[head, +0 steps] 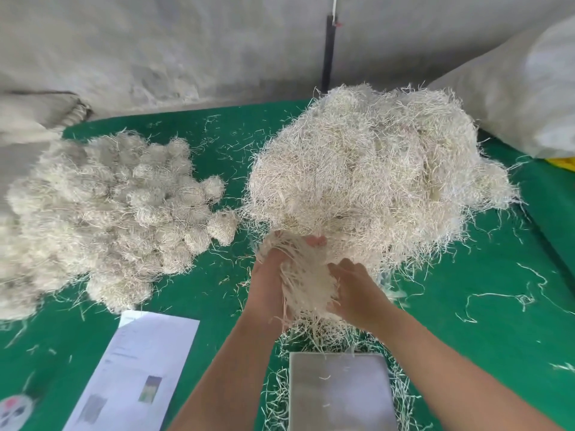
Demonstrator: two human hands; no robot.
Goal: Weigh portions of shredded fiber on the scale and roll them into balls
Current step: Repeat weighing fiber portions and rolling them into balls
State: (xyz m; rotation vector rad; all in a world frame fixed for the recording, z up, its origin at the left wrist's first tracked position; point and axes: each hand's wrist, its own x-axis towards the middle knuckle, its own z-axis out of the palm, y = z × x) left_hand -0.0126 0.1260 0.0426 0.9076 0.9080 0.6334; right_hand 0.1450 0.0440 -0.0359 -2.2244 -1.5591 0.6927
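A big heap of loose pale shredded fiber lies on the green table at centre right. At its near edge both my hands hold a tuft of fiber between them. My left hand grips its left side with fingertips showing on top. My right hand cups its right side with curled fingers. Just below the tuft the scale's steel pan carries only a few stray strands. A pile of several rolled fiber balls sits at the left.
A printed paper sheet lies left of the scale. A round sticker shows at the bottom left corner. A large white sack leans at the back right. Stray strands litter the green mat.
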